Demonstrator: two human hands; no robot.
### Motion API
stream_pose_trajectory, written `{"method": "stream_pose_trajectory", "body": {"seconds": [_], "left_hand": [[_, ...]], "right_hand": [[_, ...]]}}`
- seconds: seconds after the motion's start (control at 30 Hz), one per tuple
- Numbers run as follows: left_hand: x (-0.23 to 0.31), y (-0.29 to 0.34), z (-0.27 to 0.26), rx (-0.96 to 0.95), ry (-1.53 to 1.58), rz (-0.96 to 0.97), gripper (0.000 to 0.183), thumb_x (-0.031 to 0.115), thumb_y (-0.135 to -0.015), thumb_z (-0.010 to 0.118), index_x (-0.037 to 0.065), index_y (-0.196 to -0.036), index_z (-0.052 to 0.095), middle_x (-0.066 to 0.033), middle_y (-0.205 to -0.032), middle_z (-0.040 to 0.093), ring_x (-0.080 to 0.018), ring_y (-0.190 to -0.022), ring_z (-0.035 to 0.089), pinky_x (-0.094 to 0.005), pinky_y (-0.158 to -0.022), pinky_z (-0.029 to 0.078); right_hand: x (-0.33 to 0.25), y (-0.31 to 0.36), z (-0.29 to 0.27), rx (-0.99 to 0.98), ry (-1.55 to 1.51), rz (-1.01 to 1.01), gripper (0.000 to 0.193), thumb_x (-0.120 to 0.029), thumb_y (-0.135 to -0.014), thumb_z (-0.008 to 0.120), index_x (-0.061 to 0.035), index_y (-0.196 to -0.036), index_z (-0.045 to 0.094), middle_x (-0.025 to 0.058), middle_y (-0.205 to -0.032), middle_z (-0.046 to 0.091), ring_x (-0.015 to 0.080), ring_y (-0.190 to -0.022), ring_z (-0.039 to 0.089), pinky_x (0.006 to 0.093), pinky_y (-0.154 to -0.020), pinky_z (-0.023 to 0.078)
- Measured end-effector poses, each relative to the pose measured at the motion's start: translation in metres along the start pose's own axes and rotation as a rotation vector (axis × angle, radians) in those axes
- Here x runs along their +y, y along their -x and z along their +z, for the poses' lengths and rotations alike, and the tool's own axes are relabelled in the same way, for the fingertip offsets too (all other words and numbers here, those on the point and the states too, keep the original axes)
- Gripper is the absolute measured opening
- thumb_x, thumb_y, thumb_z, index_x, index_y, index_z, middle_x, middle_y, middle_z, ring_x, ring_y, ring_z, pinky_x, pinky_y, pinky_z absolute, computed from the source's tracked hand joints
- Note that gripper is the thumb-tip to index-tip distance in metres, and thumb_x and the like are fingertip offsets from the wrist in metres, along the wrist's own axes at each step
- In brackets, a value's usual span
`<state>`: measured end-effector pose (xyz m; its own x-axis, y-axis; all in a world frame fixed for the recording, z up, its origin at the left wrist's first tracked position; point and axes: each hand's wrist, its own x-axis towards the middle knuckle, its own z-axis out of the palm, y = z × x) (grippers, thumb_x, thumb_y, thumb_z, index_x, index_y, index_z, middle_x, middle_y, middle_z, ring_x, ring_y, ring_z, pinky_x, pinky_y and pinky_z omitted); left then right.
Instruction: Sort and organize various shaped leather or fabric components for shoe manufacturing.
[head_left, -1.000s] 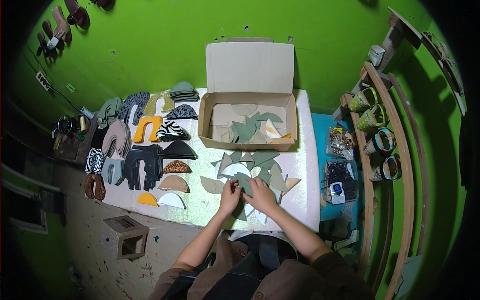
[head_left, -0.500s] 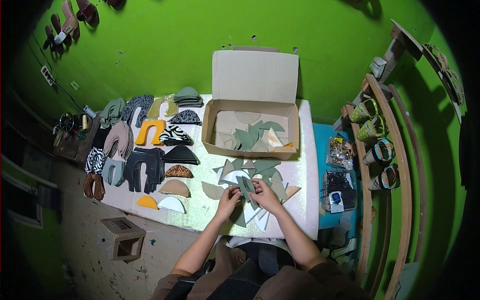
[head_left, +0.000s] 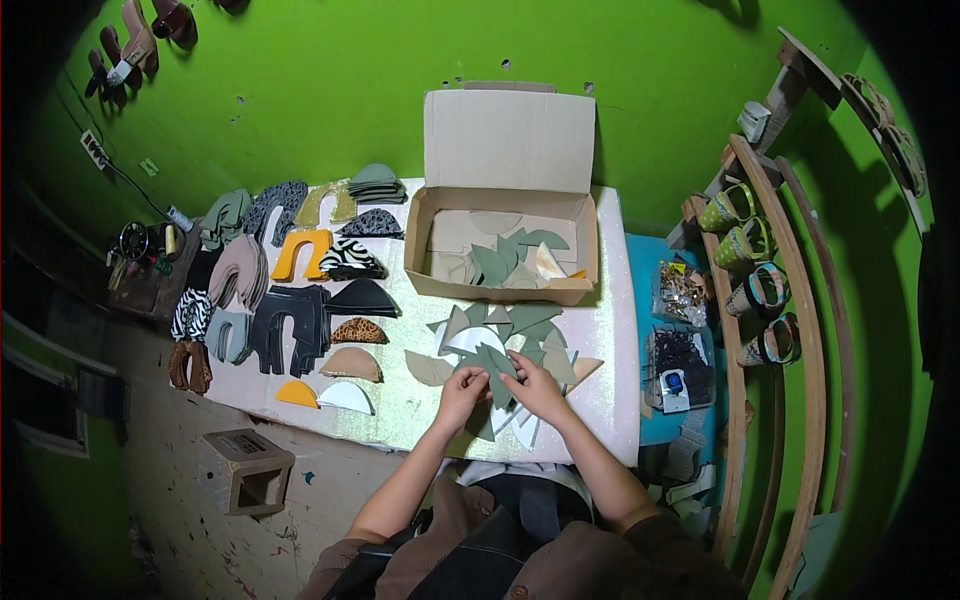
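Observation:
Over a loose heap of half-round cut pieces, both my hands hold dark green leather-like pieces (head_left: 492, 361). My left hand (head_left: 462, 394) pinches their left edge between thumb and fingers. On the other side my right hand (head_left: 536, 389) grips them, with its thumb to the front. How many pieces lie together there I cannot tell. Around and under them spread more green pieces (head_left: 532, 318), a beige one (head_left: 428, 368), and white ones (head_left: 524, 430) near the table's front. Behind the heap stands a cardboard box (head_left: 500, 285), its lid up, with green, beige and white pieces inside.
Left on the table (head_left: 400, 430) lie sorted stacks: black arch shapes (head_left: 268, 335), orange arches (head_left: 290, 258), a zebra-patterned stack (head_left: 350, 260), and a white half-round (head_left: 346, 397). A wooden rack (head_left: 735, 400) with sandals stands right, beside plastic containers (head_left: 680, 375). A carton (head_left: 250, 470) sits on the floor.
The green pieces between my hands have tilted from nearly upright to flatter and fanned out. My hands have stayed almost in place, and the view has shifted slightly.

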<state>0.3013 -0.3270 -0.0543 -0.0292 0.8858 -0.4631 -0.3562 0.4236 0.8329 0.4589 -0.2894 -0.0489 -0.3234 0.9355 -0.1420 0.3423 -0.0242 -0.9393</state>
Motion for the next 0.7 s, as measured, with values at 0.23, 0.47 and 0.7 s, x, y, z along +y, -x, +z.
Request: {"method": "stream_pose_trajectory", "body": {"seconds": [0.23, 0.47, 0.7], "left_hand": [[-0.011, 0.002, -0.004, 0.055, -0.014, 0.033, 0.013, 0.011, -0.09, 0.053, -0.001, -0.097, 0.054, -0.0035, -0.084, 0.058, -0.0089, -0.074, 0.057, -0.0247, -0.07, 0.051], [-0.011, -0.001, -0.015, 0.115, -0.017, 0.068, 0.012, 0.012, -0.089, 0.055, 0.0, -0.089, 0.055, -0.0014, -0.075, 0.056, -0.0079, -0.064, 0.054, -0.0239, -0.067, 0.05], [-0.014, 0.005, -0.004, 0.025, -0.109, 0.097, 0.012, 0.01, -0.088, 0.055, -0.002, -0.092, 0.055, -0.0034, -0.081, 0.059, -0.01, -0.072, 0.059, -0.0229, -0.07, 0.05]], "right_hand": [[-0.012, 0.009, 0.002, 0.27, 0.527, -0.44, 0.02, -0.013, -0.08, 0.062, 0.0002, -0.094, 0.058, 0.011, -0.084, 0.06, 0.019, -0.067, 0.057, 0.0278, -0.061, 0.046], [-0.021, 0.016, -0.002, 0.27, 0.204, -0.106, 0.014, -0.015, -0.081, 0.061, -0.0024, -0.087, 0.058, 0.0094, -0.076, 0.06, 0.0205, -0.061, 0.057, 0.0313, -0.056, 0.046], [-0.028, 0.02, 0.018, 0.15, 0.304, -0.109, 0.017, -0.016, -0.081, 0.061, -0.0009, -0.088, 0.057, 0.0116, -0.079, 0.06, 0.0215, -0.065, 0.06, 0.0316, -0.058, 0.048]]}}
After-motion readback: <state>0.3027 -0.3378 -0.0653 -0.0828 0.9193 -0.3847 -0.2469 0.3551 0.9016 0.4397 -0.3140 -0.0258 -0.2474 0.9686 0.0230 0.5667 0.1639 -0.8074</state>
